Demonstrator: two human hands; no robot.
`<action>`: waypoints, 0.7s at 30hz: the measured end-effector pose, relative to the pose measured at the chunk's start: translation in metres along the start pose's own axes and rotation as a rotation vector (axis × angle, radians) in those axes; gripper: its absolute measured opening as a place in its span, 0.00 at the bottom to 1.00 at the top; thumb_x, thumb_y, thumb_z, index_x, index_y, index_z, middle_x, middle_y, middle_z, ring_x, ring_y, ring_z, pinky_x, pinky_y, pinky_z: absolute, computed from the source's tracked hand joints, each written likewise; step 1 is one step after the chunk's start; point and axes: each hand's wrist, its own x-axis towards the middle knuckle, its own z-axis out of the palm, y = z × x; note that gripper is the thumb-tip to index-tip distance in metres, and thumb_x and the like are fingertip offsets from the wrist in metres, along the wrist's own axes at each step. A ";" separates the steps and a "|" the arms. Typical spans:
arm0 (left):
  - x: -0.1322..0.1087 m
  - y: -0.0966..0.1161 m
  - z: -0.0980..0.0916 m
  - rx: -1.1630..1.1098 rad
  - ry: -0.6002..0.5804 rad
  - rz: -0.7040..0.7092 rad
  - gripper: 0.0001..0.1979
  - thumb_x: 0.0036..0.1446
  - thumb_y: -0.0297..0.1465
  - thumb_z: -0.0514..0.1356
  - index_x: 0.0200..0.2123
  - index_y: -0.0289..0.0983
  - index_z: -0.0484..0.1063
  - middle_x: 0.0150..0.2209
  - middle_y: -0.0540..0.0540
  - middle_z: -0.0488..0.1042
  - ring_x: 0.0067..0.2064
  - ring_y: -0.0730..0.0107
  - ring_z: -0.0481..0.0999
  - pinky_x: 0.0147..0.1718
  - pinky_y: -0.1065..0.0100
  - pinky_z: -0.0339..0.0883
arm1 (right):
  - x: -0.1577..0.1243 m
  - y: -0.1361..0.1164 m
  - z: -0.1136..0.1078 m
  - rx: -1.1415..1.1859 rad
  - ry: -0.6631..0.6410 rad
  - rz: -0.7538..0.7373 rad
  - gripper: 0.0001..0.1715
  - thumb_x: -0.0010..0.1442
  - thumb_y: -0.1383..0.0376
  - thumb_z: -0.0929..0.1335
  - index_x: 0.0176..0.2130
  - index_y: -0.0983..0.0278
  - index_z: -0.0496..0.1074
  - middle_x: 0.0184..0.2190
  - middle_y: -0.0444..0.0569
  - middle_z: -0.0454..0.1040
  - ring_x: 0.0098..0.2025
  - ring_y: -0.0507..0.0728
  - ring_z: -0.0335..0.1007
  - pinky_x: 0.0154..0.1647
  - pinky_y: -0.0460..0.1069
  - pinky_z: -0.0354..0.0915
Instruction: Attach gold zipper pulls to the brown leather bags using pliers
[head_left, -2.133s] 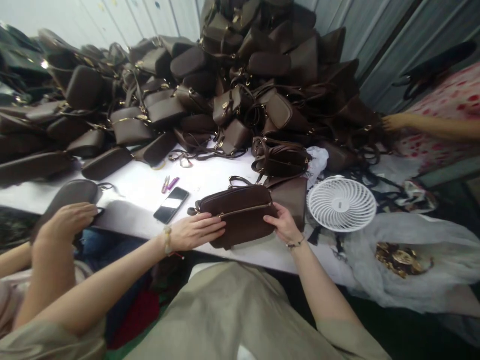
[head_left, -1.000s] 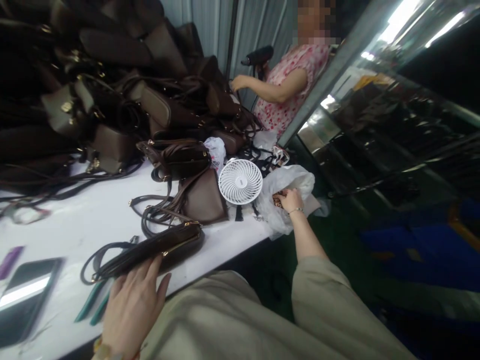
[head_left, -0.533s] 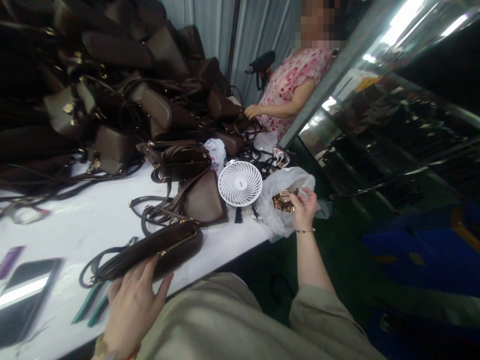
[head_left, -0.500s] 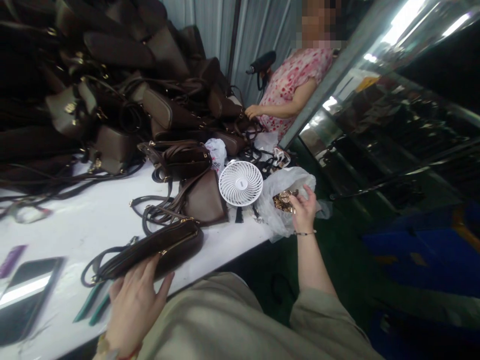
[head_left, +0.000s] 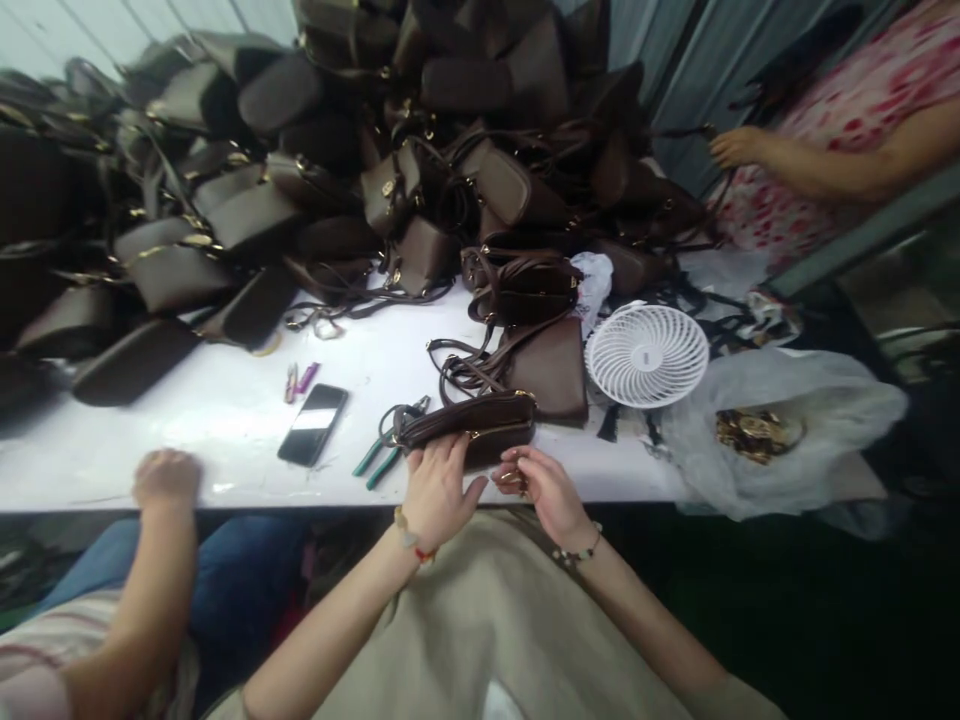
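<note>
- Left hand (head_left: 439, 490): open, fingers spread, pressing brown zip bag (head_left: 465, 418) toward surface (head_left: 225, 440); steady support, acceptable.
- Right hand (head_left: 536, 490): fingertips pinched just below bag; any held item too small to tell.

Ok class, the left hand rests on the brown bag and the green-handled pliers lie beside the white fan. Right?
No: the head view shows the green-handled pliers at the end of the brown bag, not beside the white fan. The rest stands.

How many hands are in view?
4: the person's left hand and right hand at the brown clutch; a co-worker's hand on the table edge; another co-worker's hand beside the bag pile.
</note>
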 end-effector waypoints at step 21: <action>-0.021 0.024 0.018 0.106 0.066 0.077 0.32 0.59 0.34 0.56 0.64 0.23 0.57 0.60 0.27 0.66 0.61 0.44 0.63 0.54 0.49 0.61 | 0.014 -0.018 0.048 -1.442 0.260 -0.368 0.07 0.64 0.63 0.65 0.40 0.61 0.72 0.32 0.48 0.80 0.32 0.58 0.77 0.29 0.47 0.60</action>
